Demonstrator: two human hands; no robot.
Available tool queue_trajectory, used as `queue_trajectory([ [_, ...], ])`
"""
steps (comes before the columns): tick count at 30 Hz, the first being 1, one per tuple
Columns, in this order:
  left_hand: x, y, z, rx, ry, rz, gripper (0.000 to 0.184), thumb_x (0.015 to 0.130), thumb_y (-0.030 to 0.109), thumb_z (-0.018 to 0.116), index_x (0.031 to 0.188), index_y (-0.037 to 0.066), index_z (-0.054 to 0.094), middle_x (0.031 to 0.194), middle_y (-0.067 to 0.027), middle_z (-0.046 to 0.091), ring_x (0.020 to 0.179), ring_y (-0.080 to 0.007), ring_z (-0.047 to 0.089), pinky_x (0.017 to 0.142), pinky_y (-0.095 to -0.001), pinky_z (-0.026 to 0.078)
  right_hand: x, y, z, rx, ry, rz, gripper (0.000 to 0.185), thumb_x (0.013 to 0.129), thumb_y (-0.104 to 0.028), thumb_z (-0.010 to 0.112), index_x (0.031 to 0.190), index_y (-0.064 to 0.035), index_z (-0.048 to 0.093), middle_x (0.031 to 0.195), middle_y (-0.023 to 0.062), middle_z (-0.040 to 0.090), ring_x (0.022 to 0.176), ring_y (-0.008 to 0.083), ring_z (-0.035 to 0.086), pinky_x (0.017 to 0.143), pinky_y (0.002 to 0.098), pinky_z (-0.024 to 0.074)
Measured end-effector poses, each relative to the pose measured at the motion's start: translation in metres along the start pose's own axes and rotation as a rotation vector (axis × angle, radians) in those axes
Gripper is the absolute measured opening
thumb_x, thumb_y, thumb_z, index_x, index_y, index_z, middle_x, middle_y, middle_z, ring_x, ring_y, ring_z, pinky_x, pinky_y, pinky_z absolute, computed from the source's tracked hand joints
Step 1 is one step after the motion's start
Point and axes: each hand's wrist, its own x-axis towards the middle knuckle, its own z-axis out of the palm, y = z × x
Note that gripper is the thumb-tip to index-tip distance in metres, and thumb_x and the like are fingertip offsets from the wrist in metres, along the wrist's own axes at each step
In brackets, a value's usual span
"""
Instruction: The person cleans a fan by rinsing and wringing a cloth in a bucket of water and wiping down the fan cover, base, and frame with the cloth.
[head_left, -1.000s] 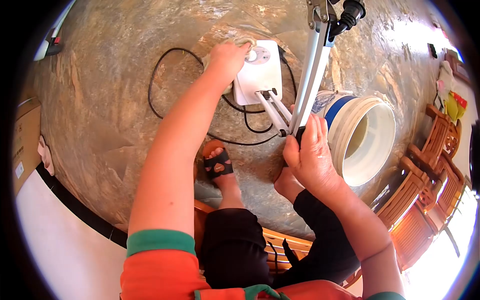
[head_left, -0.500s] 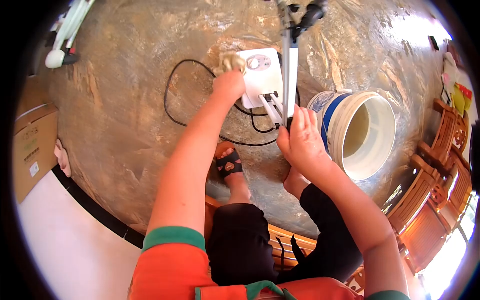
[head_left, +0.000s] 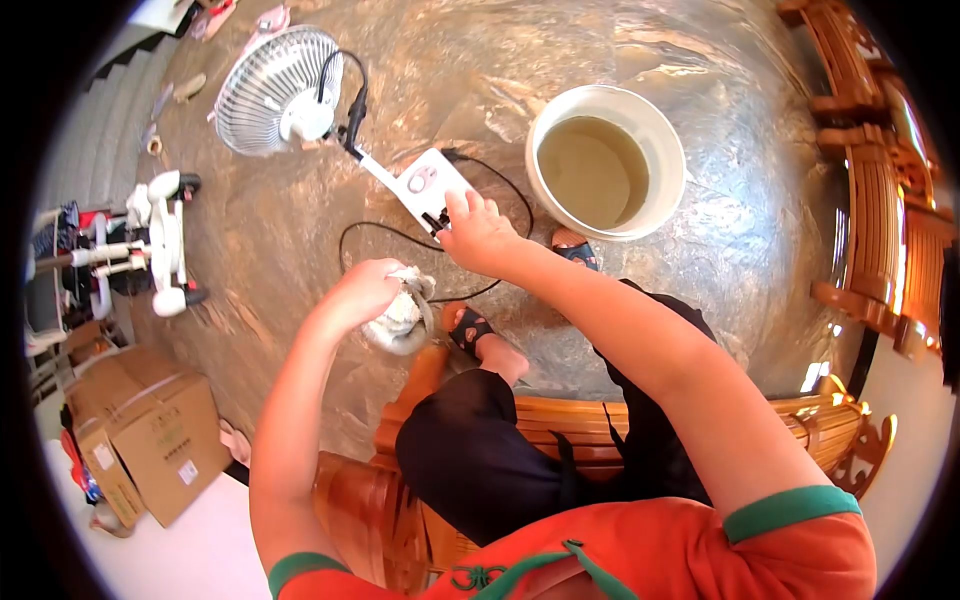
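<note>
My left hand is closed round a bunched, wet-looking pale cloth, held low in front of my left foot. Ahead of me is a white floor fan with a round wire-grille head, a thin pole and a flat base with a dial. My right hand grips the near edge of that base, thumb by some black parts and fingers over the side. A black power cord loops over the floor round the base.
A white bucket of murky water stands right of the fan. Carved wooden chairs line the right side. Left are a cardboard box and a white-framed wheeled item. Beneath me is a wooden seat.
My left hand has drawn the cloth from the base back toward me. My right hand has moved from the pole to the base edge. The view has shifted, bringing in the fan head.
</note>
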Motion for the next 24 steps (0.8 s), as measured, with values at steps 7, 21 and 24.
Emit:
queue_trajectory([
  [7,-0.053,0.142,-0.020,-0.647,0.192,0.369,0.034,0.082,0.005,0.048,0.114,-0.004,0.053,0.098,-0.0066,0.061,0.087,-0.0121,0.058,0.077,-0.0262,0.048,-0.055,0.031,-0.105,1.004,-0.236,0.169,0.051,0.095,-0.044,0.031,0.114,-0.0031,0.055,0.116,0.0139,0.057,0.101,0.0274,0.056,0.086,0.0466,0.0436],
  [21,0.166,0.192,0.080,-0.736,0.212,0.244,0.057,0.087,0.014,0.056,0.137,0.000,0.034,0.118,-0.0164,0.054,0.091,-0.0178,0.058,0.071,-0.0271,0.051,-0.022,0.256,-0.126,0.731,0.076,0.522,0.066,0.083,-0.033,0.057,0.137,-0.0031,0.032,0.131,0.0206,0.042,0.111,0.0341,0.049,0.092,0.0437,0.0425],
  [24,0.170,0.178,0.080,-0.716,0.226,0.198,0.049,0.086,0.014,0.055,0.132,0.000,0.042,0.117,-0.0168,0.054,0.088,-0.0182,0.058,0.072,-0.0276,0.052,0.014,0.273,-0.093,0.062,0.267,0.364,0.074,0.077,-0.034,0.061,0.136,0.0003,0.032,0.136,0.0290,0.032,0.121,0.0404,0.042,0.097,0.0421,0.0395],
])
